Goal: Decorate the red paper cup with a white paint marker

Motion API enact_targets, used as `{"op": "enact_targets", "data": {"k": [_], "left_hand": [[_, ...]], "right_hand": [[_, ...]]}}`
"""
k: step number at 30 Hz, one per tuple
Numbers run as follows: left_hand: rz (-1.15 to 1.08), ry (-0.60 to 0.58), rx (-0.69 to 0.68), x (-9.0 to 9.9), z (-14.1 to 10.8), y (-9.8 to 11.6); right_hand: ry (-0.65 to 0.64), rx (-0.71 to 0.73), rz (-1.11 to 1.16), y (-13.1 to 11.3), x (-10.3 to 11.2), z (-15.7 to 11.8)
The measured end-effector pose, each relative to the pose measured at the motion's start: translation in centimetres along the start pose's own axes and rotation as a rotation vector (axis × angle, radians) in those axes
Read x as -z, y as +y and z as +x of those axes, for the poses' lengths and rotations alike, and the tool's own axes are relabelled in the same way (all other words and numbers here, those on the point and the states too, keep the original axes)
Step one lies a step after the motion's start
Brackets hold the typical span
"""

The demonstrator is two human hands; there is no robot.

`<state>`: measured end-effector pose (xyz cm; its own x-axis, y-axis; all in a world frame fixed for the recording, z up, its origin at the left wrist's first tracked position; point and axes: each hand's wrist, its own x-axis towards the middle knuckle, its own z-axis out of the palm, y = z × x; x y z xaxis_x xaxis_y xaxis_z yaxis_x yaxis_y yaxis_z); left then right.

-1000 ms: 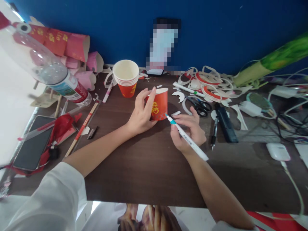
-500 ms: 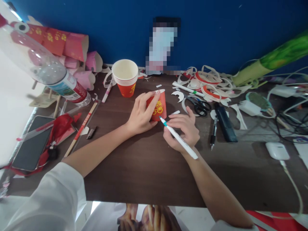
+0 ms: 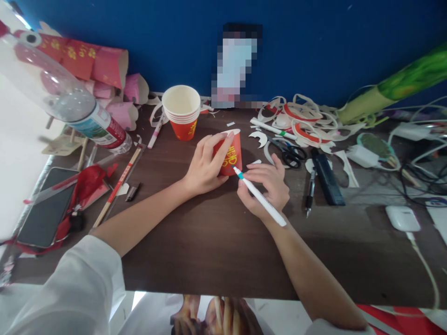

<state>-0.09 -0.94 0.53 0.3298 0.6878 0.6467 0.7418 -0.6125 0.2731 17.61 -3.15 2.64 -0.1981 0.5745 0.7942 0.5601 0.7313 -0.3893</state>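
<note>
My left hand (image 3: 206, 165) is wrapped round a red paper piece (image 3: 235, 151) with yellow lettering and a pale upper edge, near the middle of the dark table. My right hand (image 3: 267, 188) grips a white marker (image 3: 261, 200) with a teal band. The marker's tip is at the lower part of the yellow lettering; whether it touches is too small to tell. A stack of red paper cups (image 3: 183, 125), white inside, stands behind my left hand. Black scissors (image 3: 293, 154) lie behind my right hand, beside a white marker with a green band (image 3: 274, 129).
A clear bottle (image 3: 94, 121) leans in at the left, above a phone (image 3: 47, 207) and a long stick (image 3: 118, 186). Paper scraps (image 3: 307, 118) are heaped at the back right. A pen (image 3: 310, 193), dark case (image 3: 328, 179), white earphone case (image 3: 402, 218) and cables are at right.
The white marker's tip has moved slightly up and right on the red paper piece, with my right hand shifting very little. My left hand keeps its hold.
</note>
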Motion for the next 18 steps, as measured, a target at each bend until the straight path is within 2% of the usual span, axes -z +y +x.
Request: {"op": "enact_targets", "data": {"k": [13,18], "left_hand": [[-0.019,0.022,0.004,0.0,0.02,-0.01],[0.0,0.015,-0.001,-0.07,-0.08,-0.04]], "right_hand": [[0.043,-0.038,0.018,0.38,0.06,-0.2],[0.023,0.009,0.056,0.07,0.12,-0.04]]}}
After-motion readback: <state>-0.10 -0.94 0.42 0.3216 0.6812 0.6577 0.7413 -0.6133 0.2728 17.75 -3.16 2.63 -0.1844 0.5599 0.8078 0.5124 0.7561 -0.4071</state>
